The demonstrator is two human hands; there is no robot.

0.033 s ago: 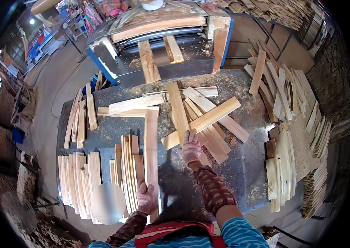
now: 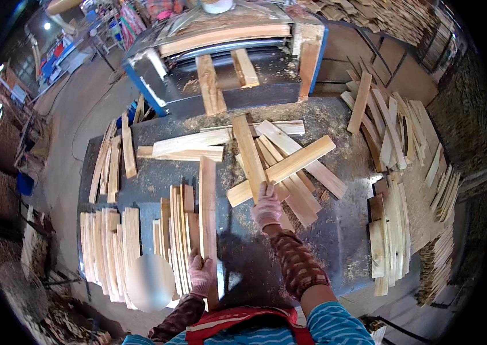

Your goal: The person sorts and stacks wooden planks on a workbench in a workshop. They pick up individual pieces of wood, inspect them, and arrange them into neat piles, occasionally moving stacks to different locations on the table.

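Observation:
My left hand (image 2: 200,275), in a pinkish work glove, is closed on the near part of a long pale wooden board (image 2: 208,210). That board points away from me, beside a row of upright-edged boards (image 2: 178,238). My right hand (image 2: 267,208), gloved alike, grips the near end of a yellowish wooden slat (image 2: 247,148). The slat reaches forward over a loose pile. Another slat (image 2: 301,163) lies crosswise by my right fingers, with several more boards (image 2: 297,201) fanned out beneath it. My fingertips are partly hidden by the wood.
A planer-like machine (image 2: 238,49) with rollers stands at the far side, two boards (image 2: 211,86) on its bed. The dark table (image 2: 324,241) is strewn with sawdust. Boards stand in a row at left (image 2: 110,247) and right (image 2: 390,236); a heap (image 2: 384,121) lies far right.
The long board in my left hand has shifted slightly toward me and to the left. My right hand stays on its slat, nearly unmoved. The whole view has shifted a little.

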